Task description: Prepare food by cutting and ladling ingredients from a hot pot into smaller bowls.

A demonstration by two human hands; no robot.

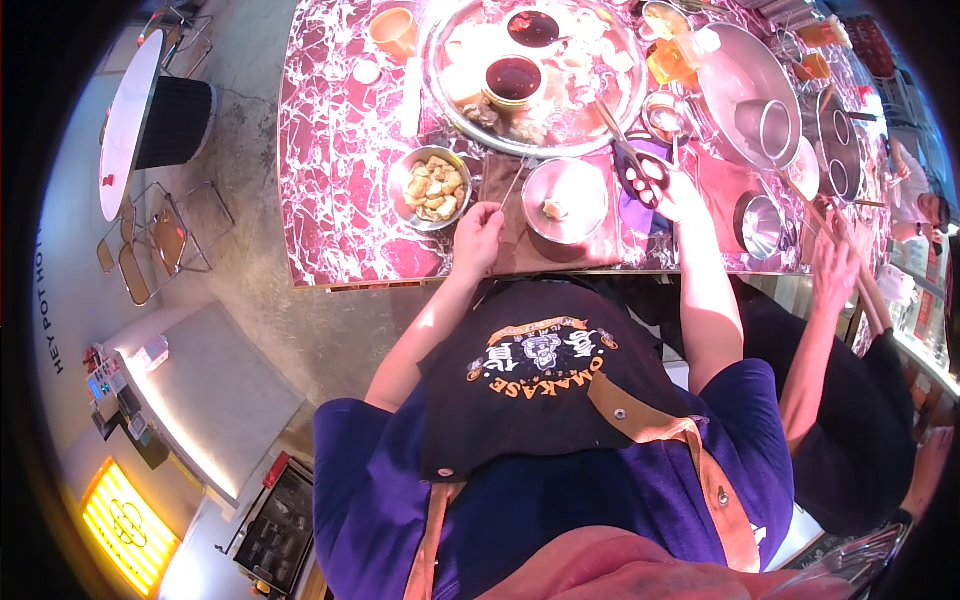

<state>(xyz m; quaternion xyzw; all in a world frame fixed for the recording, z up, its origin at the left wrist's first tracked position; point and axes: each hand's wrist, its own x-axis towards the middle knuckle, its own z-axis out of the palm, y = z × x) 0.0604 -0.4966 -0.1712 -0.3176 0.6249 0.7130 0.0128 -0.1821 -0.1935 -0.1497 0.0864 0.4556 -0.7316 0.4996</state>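
My left hand (478, 238) pinches a thin skewer (513, 187) between thumb and fingertips, over a brown cloth (504, 251). Just left of it, a steel bowl (395, 206) is heaped with pale-brown cut food pieces (435, 189). Between my hands stands a second steel bowl (585, 187) with one small pale piece of food (556, 209) inside. In my right hand (681, 198) is a pair of scissors (624, 146), held by its black handles; the blades point away from me to the rim of a large round metal tray (480, 141).
The tray carries glare-washed food and two cups of dark sauce (513, 79) (534, 28). An orange cup (392, 34) stands back left. At right are an orange container (671, 61), a large oval pan (739, 71) and a small metal bowl (760, 225). Another person's hand (834, 266) holds long chopsticks nearby.
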